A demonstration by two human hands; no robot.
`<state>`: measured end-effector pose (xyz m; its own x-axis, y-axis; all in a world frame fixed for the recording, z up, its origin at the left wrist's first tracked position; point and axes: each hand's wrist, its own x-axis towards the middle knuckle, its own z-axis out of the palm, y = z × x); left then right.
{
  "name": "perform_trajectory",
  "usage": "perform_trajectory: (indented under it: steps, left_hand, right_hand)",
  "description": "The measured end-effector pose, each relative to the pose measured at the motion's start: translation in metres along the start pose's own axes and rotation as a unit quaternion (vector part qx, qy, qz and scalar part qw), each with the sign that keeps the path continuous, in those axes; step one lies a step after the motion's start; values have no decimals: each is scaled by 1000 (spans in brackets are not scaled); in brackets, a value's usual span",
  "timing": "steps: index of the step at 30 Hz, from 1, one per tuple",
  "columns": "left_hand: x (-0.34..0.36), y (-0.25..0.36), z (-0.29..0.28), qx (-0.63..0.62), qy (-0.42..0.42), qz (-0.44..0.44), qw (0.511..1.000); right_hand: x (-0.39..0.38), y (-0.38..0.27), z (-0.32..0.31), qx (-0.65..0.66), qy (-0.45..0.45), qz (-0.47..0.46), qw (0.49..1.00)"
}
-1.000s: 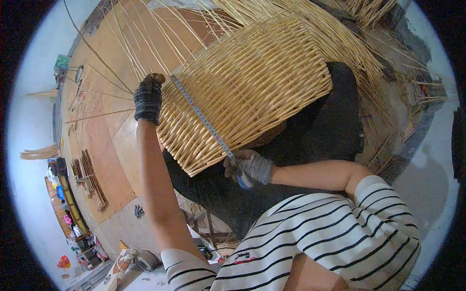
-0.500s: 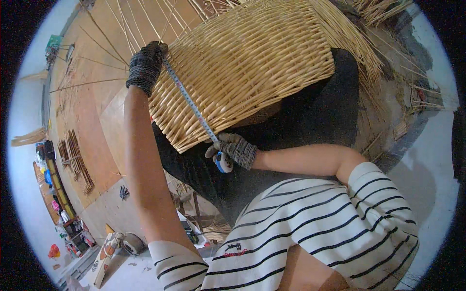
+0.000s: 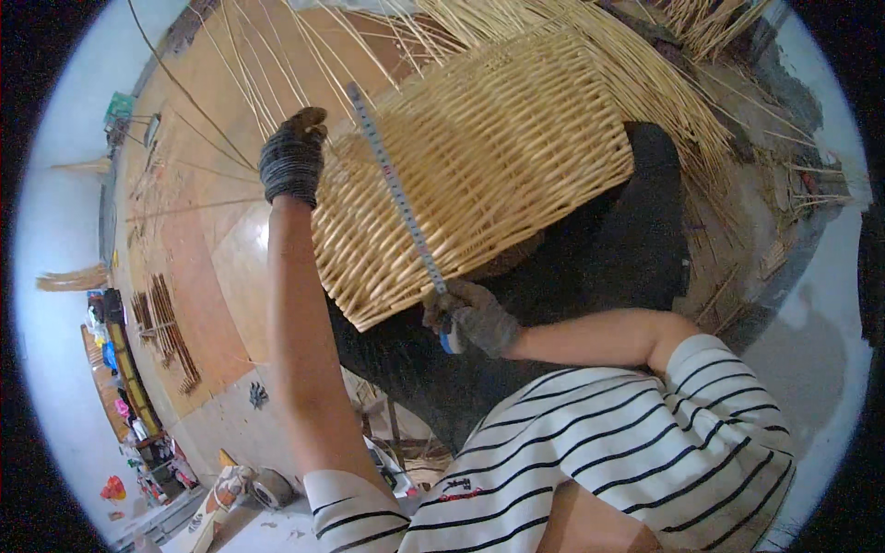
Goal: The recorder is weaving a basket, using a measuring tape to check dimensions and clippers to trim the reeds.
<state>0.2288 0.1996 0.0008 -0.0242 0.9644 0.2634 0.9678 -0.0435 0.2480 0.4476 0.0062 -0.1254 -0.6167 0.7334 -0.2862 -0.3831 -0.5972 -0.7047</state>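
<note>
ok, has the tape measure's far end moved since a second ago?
Yes. The tape measure's far end has shifted up and slightly right in the view, judged against the brown stick bundle lying on the floor.

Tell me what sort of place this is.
Probably a wicker-weaving workshop: an unfinished woven piece has long loose rods fanning from it, and the gloved right hand holds a tape measure across the weave.
</note>
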Motion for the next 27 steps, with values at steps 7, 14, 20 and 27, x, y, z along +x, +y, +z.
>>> perform_trajectory:
  steps: [7,14,20,27]
  left_hand:
    - [48,-34,8,1,-320,24,947]
    - [48,-30,22,216,-222,157,938]
    - [47,8,36,208,-85,-191,955]
    - [17,-25,43,-221,94,-237,941]
  right_hand:
    - [-10,-17,-27,120,33,-32,992]
    - [-5,-20,-34,76,-9,-68,995]
    - [-3,-11,-39,115,-5,-59,992]
    - [6,-12,-52,-61,76,-79,992]
